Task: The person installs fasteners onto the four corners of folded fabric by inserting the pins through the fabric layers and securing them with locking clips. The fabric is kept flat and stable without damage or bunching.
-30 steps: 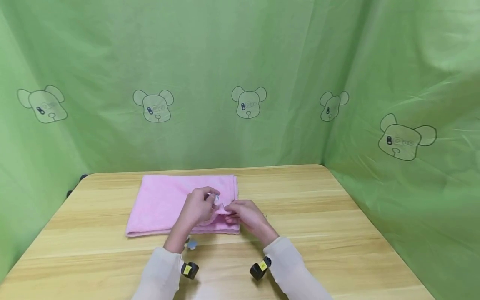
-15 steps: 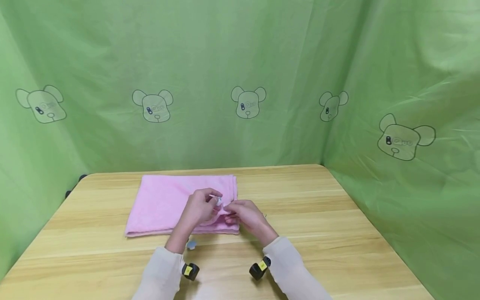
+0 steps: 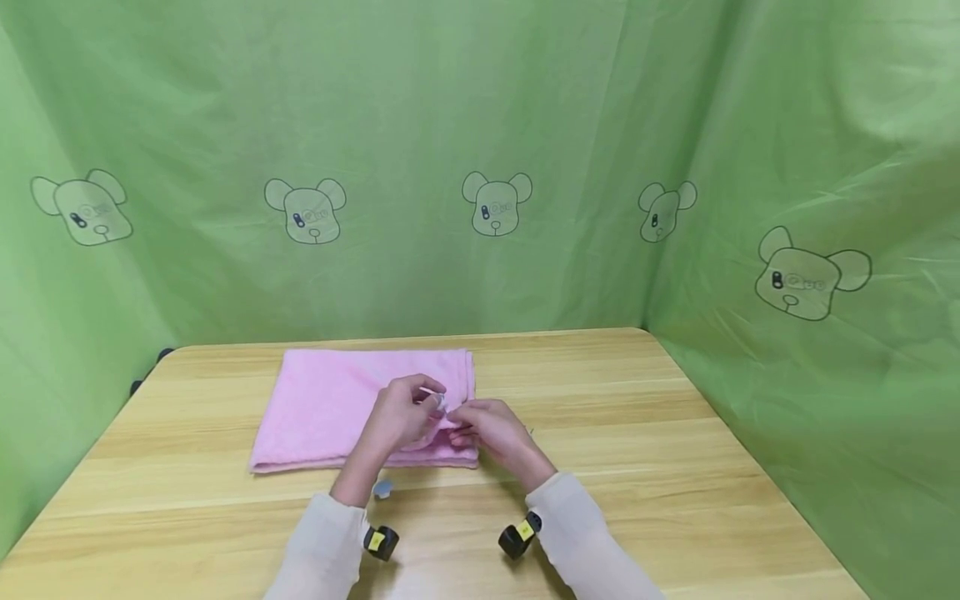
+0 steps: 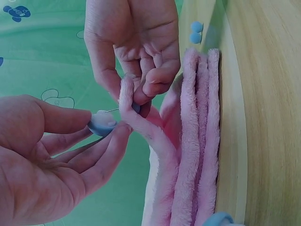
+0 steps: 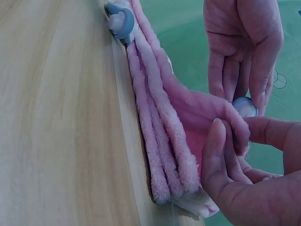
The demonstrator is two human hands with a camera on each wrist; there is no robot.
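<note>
A folded pink plush blanket [image 3: 337, 392] lies on the table, its near right corner lifted between the two hands. My right hand [image 3: 498, 429] pinches that raised edge between thumb and fingers. Just left of it, my left hand [image 3: 401, 408] pinches a round blue and white fastener cap [image 4: 102, 123] between thumb and fingertips. A thin metal pin [image 4: 113, 110] spans the small gap between cap and cloth in the left wrist view. Behind the raised edge, a bit of a blue piece [image 4: 136, 107] shows at the right fingers, mostly hidden.
Another blue and white fastener [image 3: 383, 489] lies on the wooden table [image 3: 600, 517] by the blanket's front edge. Two small blue discs [image 4: 196, 32] sit beyond the right hand in the left wrist view. Green curtains [image 3: 405, 275] enclose the table's back and sides.
My left hand has shifted slightly right, bringing the cap nearer the raised blanket edge, and the cap has turned a little. My right hand stays in place on the cloth.
</note>
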